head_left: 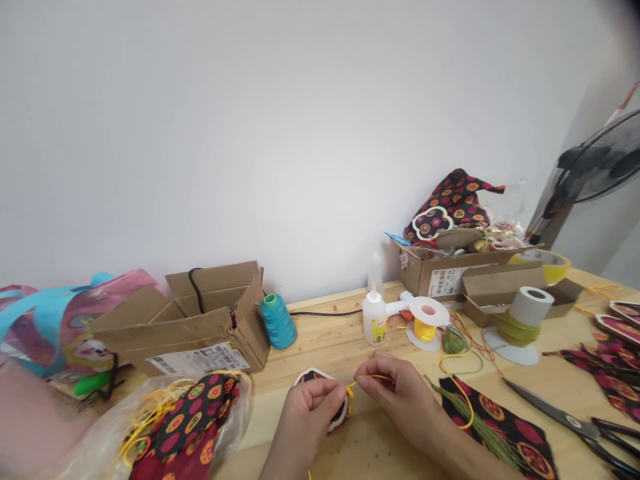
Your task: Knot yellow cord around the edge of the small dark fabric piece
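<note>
My left hand (313,417) pinches a dark patterned, flower-shaped piece with a pale border (311,375), whose lower part shows past my fingers. A yellow cord (351,393) is looped at its right edge. The cord runs across to my right hand (400,400), where thumb and forefinger are closed on it. Past my right wrist lie a dark patterned cloth (505,427) and a bundle of green cords (480,423). A white glue bottle (374,317) stands behind my hands, beside a spool of yellow cord (425,330).
Left are an open cardboard box (200,337), a teal thread cone (278,323) and a plastic bag (235,427) with yellow cords and patterned cloth. Right are scissors (570,421), a green cord spool (520,331) and a filled box (430,277). A fan (600,160) stands at far right.
</note>
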`<state>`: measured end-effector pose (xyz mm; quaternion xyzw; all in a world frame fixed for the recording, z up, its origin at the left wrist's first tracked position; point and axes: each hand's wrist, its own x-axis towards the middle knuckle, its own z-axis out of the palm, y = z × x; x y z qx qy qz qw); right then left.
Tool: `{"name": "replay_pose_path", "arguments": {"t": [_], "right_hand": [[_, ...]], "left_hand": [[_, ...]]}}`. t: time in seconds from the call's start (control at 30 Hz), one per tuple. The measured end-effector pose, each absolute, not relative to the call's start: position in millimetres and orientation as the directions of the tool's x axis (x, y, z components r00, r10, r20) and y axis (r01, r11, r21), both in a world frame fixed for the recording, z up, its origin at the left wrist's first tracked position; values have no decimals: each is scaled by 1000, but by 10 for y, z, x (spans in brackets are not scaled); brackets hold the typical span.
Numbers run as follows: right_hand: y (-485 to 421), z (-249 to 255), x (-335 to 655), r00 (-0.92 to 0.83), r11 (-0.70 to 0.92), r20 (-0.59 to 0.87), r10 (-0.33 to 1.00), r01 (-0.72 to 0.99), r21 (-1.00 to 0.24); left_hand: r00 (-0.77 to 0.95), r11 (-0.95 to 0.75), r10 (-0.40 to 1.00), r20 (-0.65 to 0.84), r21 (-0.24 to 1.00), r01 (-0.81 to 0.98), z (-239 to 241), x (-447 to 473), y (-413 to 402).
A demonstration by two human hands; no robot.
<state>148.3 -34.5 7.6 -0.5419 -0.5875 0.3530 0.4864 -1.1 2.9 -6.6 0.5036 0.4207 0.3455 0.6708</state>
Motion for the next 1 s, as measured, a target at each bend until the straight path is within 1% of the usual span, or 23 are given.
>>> {"name": "replay_pose_path", "arguments": {"t": [0.2,0.27,0.37,0.43,0.53,0.63,0.73,0.87,1.0], "right_hand": [[-352,125,1469,-16,131,130,991,213,-968],[-342,130,1478,1,117,120,993,204,-972],[-328,127,1492,35,104,113,993,205,-973],[-328,124,1495,41,101,111,993,197,-975],[-344,129,1488,49,92,102,994,172,-981],[-368,136,1470,18,102,105,994,143,-984],[-384,127,1456,-33,127,123,992,196,-972],[-381,119,1462,-45,138,131,990,307,-942],[-366,148,1480,-51,115,104,993,291,-950]], "left_hand": [[371,286,898,-239,955,-77,-17,9,39],[364,333,887,-283,940,-81,42,17,16],[373,427,845,-384,903,-36,143,26,-35],[381,447,831,-405,894,-23,184,28,-59],[375,446,834,-405,895,-24,197,29,-71],[363,447,839,-405,894,-35,187,35,-75],[337,441,853,-399,896,-56,178,54,-84],[271,413,887,-375,906,-97,144,94,-85],[235,384,909,-343,909,-160,83,115,-70]]}}
